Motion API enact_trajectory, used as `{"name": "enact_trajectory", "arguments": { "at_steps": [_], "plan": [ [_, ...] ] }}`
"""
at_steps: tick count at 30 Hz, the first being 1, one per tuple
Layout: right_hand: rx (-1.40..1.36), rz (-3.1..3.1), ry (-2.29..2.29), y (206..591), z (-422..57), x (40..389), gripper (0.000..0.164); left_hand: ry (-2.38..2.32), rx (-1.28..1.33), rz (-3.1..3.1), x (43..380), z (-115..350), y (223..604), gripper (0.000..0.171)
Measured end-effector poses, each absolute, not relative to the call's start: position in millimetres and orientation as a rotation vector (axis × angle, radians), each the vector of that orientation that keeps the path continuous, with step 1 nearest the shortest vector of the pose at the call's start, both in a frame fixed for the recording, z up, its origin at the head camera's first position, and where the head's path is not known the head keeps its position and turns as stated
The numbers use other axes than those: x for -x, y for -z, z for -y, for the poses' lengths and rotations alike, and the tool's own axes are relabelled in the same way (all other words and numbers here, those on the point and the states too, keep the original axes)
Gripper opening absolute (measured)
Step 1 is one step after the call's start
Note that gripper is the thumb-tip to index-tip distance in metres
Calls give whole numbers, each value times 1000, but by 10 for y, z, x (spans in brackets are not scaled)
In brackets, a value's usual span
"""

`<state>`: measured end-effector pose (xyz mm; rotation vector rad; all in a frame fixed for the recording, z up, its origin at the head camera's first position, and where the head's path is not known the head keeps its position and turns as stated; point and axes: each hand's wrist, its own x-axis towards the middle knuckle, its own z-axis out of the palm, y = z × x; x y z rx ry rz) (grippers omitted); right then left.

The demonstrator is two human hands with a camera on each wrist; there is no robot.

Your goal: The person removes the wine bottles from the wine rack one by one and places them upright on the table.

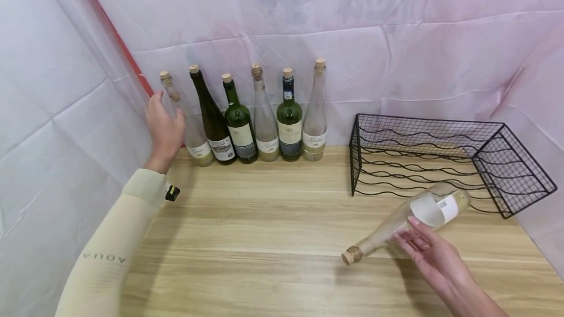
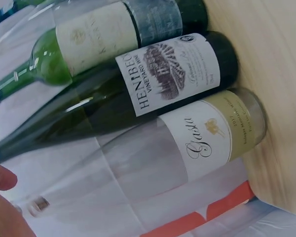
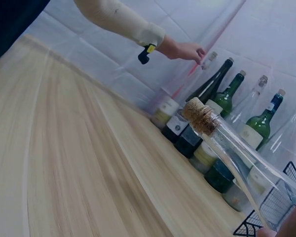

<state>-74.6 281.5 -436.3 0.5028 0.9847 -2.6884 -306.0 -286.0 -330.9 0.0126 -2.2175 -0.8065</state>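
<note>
My right hand (image 1: 440,263) holds a clear glass bottle (image 1: 387,226) by its body, tilted, with the corked neck pointing left and down and the base toward the wire rack. In the right wrist view its cork (image 3: 200,116) and neck show close up. My left hand (image 1: 165,124) is at the neck of the leftmost standing clear bottle (image 1: 200,153), thumb and fingers spread to either side of it. The left wrist view shows that bottle's white and gold label (image 2: 202,136), with the thumb (image 2: 5,177) near the neck.
Beside the leftmost bottle stand a dark green bottle (image 1: 213,116), two green bottles and two more clear ones, all corked, along the white cloth backdrop (image 1: 264,18). A black wire rack (image 1: 440,121) sits at the right on the wooden table (image 1: 246,238).
</note>
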Motion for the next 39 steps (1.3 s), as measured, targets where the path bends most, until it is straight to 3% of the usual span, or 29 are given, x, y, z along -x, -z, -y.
{"name": "enact_trajectory", "arguments": {
  "at_steps": [11, 23, 39],
  "plan": [
    [-462, -1049, 2665, 4334, -2669, 714, 9, 630, 279, 2131, 2973, 2655, 3442, 59],
    [-479, -1065, 2658, 4256, -2529, 730, 13, 486, 811, 2052, 2826, 2252, 3596, 65],
    [-494, -1226, 2545, 4175, -2358, 770, 24, 328, 1446, 1912, 2531, 1409, 3847, 63]
  ]
}}
